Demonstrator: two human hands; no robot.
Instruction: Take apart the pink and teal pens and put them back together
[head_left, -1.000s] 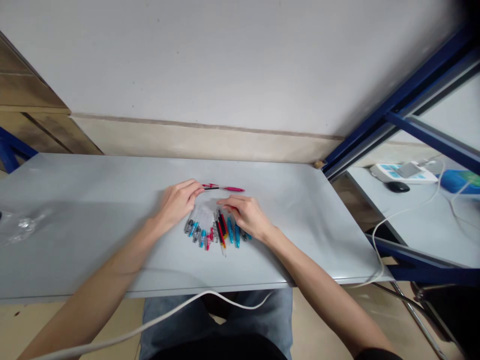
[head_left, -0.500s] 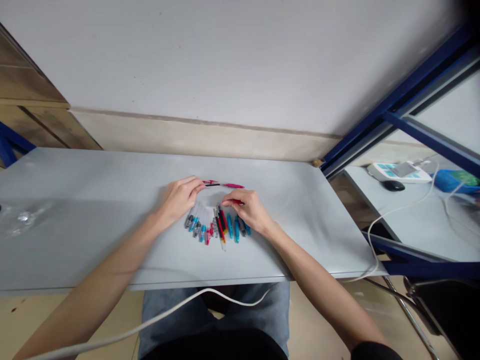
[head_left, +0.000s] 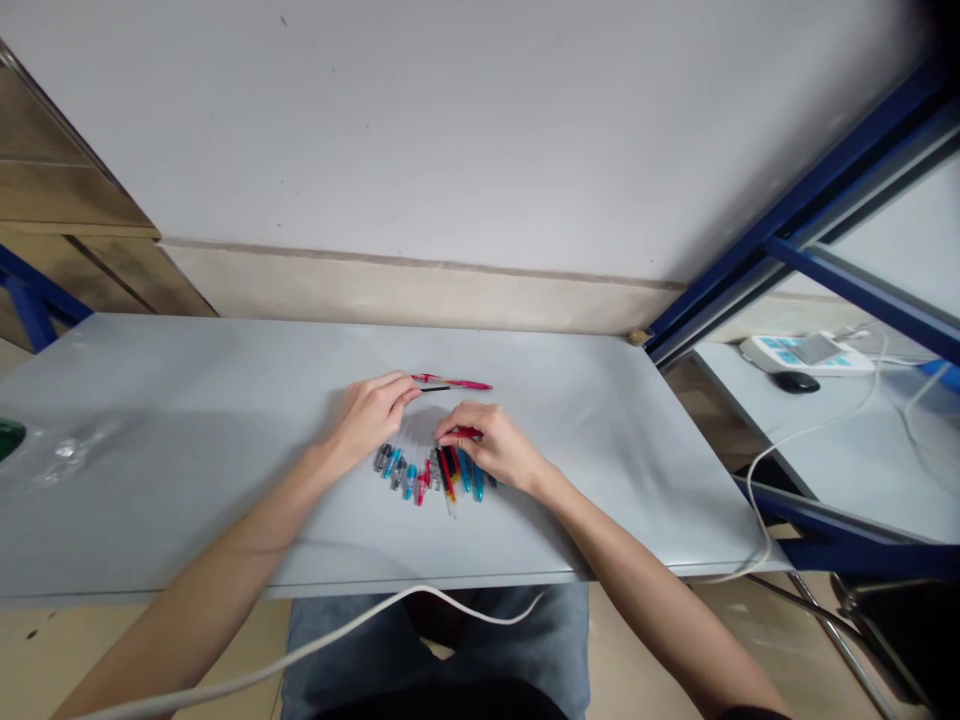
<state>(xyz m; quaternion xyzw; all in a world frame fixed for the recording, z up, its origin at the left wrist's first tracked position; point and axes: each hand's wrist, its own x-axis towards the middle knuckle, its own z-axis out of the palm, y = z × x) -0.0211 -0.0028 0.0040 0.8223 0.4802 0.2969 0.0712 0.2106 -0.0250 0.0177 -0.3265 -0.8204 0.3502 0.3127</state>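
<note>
My left hand (head_left: 373, 412) pinches a thin black pen refill (head_left: 436, 389) that points right. Just beyond it a red pen (head_left: 474, 384) and other slim red parts lie on the table. My right hand (head_left: 491, 442) is closed on a red pen part (head_left: 470, 432), mostly hidden in the fingers, over the upper ends of several red and black refills (head_left: 448, 478). Left of these, clear pen barrels (head_left: 409, 472) with grey, blue and red ends fan out. Blue pen parts (head_left: 478, 485) lie partly under my right hand.
The grey table (head_left: 225, 400) meets the wall behind. Clear plastic wrapping (head_left: 67, 455) lies at far left. A white cable (head_left: 330, 655) crosses in front of my lap. On the right, beyond a blue frame (head_left: 825, 270), are a black mouse (head_left: 796, 382) and a white device (head_left: 806, 352).
My right hand has shifted a little left and nearer to me, over the refill tops, still with the red part. My left hand stays put with the black refill. The view has tilted slightly.
</note>
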